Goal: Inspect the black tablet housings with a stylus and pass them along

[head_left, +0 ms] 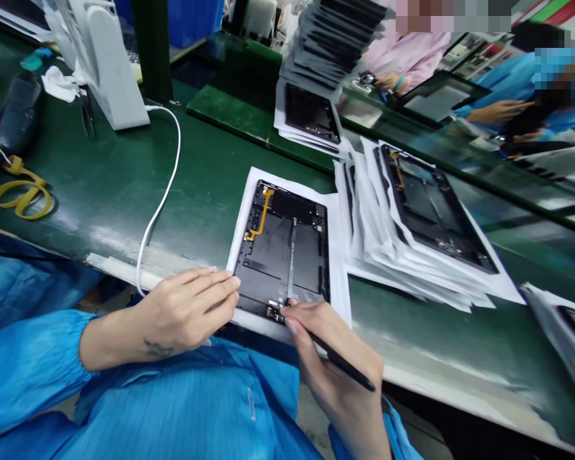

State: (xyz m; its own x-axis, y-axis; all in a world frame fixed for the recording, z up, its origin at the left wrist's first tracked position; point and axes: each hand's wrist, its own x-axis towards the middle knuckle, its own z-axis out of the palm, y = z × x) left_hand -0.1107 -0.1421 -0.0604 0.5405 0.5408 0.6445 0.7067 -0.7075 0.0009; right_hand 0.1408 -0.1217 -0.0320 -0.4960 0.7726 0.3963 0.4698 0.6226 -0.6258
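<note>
An opened tablet housing (268, 262) lies on a white sheet (338, 255) at the bench's front edge. An orange flex cable (262, 217) runs down its upper left, and a grey ribbon cable (292, 259) runs along the middle to a small circuit board (274, 311) at the near edge. My left hand (186, 310) is open, its outstretched fingers resting at the housing's lower left edge. Pinched in my right hand (333, 351) is a slim black pen-like tool (347, 369). Its tip is over the small board, partly hidden by my fingertips.
Stacked housings between white sheets (402, 249) stand to the right, with a taller stack (311, 118) behind. On the left are a white device stand (117, 76), a white cable (172, 169), a yellow tape loop (22, 195) and a dark handheld tool (22, 108). Co-workers (501, 112) sit across the bench.
</note>
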